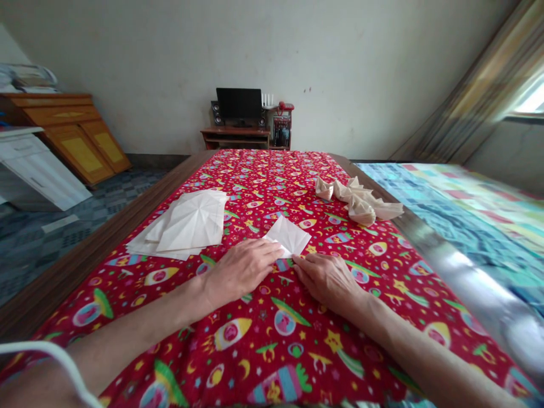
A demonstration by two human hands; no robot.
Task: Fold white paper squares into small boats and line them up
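Observation:
A small white sheet of folded paper (289,233) with creases fanning out lies on the red patterned cloth in front of me. My left hand (250,262) rests on its left side, fingers closed together over the near left edge and hiding that part. At its near corner, my right hand (325,277) has its fingers bent and pressed together, with the fingertips touching the paper. To the left lies a stack of larger creased white paper sheets (193,222). Several folded paper pieces (361,201) with pointed shapes sit in a cluster at the right.
The red cloth (272,340) covers a dark wooden table (140,212). Beyond it stand a monitor (239,103) and speakers on a low desk (236,133). A wooden cabinet (85,136) is at left, a bed with a colourful cover (459,215) at right. A white cable (55,351) crosses my left forearm.

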